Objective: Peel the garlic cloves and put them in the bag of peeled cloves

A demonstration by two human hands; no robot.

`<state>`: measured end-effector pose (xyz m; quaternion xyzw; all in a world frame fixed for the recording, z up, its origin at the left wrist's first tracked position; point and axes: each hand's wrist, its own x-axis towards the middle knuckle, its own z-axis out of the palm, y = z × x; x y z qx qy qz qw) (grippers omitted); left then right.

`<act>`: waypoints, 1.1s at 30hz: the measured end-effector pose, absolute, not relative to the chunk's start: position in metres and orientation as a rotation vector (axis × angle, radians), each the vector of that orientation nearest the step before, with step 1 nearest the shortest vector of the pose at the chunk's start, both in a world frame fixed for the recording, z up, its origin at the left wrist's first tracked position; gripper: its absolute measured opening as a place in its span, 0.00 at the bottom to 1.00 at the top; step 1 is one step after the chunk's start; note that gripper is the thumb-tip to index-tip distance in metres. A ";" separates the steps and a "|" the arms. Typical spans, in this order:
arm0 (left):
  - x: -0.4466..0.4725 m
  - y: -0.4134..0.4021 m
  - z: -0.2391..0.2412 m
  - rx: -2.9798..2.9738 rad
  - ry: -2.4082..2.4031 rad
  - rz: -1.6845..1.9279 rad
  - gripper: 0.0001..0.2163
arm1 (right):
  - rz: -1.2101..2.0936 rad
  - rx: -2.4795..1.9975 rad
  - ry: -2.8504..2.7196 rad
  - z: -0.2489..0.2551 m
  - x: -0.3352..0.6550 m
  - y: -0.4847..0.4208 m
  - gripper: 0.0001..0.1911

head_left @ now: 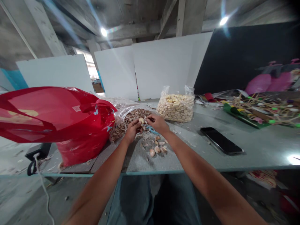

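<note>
A pale garlic clove (142,120) is pinched between the thumb and fingers of my left hand (132,130). Close beside it on the right, my right hand (159,124) has its fingertips pressed together; anything between them is too small to make out. Under my hands lies something blue and strip-like (152,129), partly covered. Several unpeeled garlic cloves (157,149) rest on the table nearer to me, among loose bits of skin. Just behind my hands, a clear plastic bag holds brownish garlic skins (138,115). Beyond my right hand stands a clear bag of peeled cloves (175,109).
A large red bag (82,150) stands on the table (140,164) at the left, by a black box with a white cable (42,178). To the right lies a black phone (220,140). Thin sticks with coloured tips (264,107) are heaped at the far right.
</note>
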<state>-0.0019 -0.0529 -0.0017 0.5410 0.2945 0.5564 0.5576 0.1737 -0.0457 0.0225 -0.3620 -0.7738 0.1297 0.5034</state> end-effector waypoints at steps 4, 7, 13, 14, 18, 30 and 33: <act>-0.003 -0.053 -0.001 1.254 0.675 1.308 0.17 | 0.228 -0.791 -2.011 0.024 0.176 -0.045 0.11; -0.002 -0.055 0.001 1.253 0.683 1.295 0.17 | 0.113 -0.811 -2.099 0.026 0.176 -0.045 0.10; -0.002 -0.054 0.000 1.209 0.677 1.293 0.18 | -0.139 -0.782 -2.244 0.027 0.175 -0.046 0.09; -0.001 -0.055 0.000 1.203 0.672 1.289 0.18 | -0.170 -0.779 -2.245 0.027 0.175 -0.047 0.09; 0.000 -0.057 0.001 1.181 0.653 1.266 0.16 | -0.151 -0.826 -2.152 0.028 0.173 -0.052 0.07; 0.000 -0.058 0.004 1.134 0.642 1.268 0.16 | 0.124 -0.711 -2.045 0.025 0.179 -0.047 0.10; 0.000 -0.058 0.004 1.111 0.636 1.258 0.17 | 0.136 -0.710 -2.094 0.026 0.179 -0.048 0.10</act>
